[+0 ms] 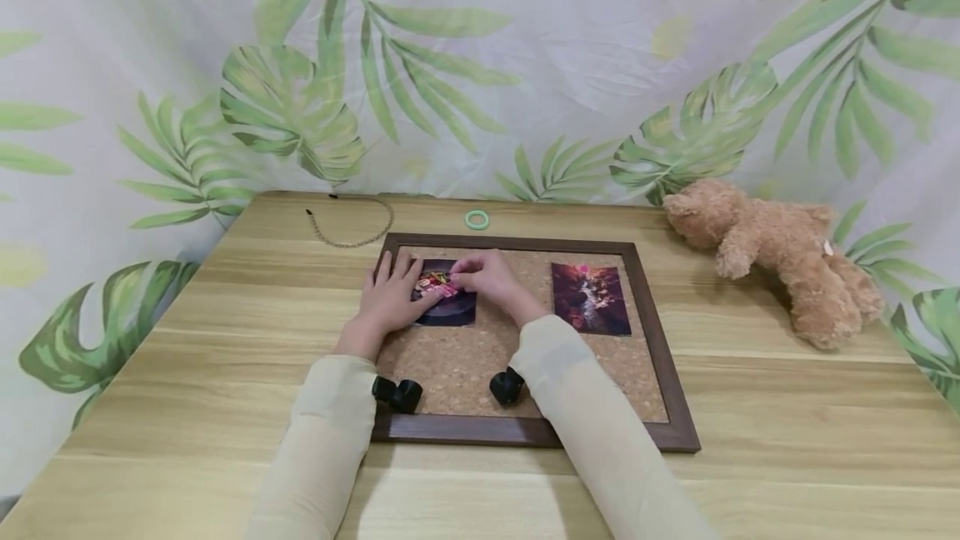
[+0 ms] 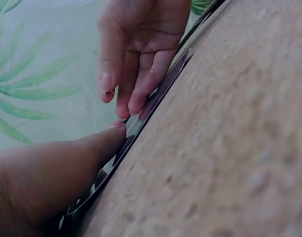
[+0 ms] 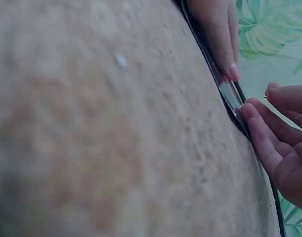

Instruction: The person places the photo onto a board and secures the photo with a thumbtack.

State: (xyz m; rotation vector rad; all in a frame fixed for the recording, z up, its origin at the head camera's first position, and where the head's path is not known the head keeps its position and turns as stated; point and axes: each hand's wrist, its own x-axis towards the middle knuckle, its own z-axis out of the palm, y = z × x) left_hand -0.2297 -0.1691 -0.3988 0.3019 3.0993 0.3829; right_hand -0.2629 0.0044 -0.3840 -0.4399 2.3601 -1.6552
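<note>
A cork board (image 1: 457, 365) in a dark brown frame lies on the table. My left hand (image 1: 386, 298) rests with spread, straight fingers on the left edge of a dark photo (image 1: 450, 315) with a colourful middle, its thumb pressing the print. Over that photo's right part, my right hand (image 1: 491, 277) pinches a pushpin between thumb and finger. In the right wrist view the thin metal point of the pushpin (image 3: 266, 96) sticks out, apart from the photo; its head is hidden by the fingertips. Other right fingers touch the photo's surface.
A second photo (image 1: 600, 302) is on the board's right side, with a pink pin (image 1: 584, 269) at its top. Behind the board lie a chain (image 1: 341, 244) and a green ring (image 1: 477, 219). A brown teddy bear (image 1: 780, 248) lies at the right.
</note>
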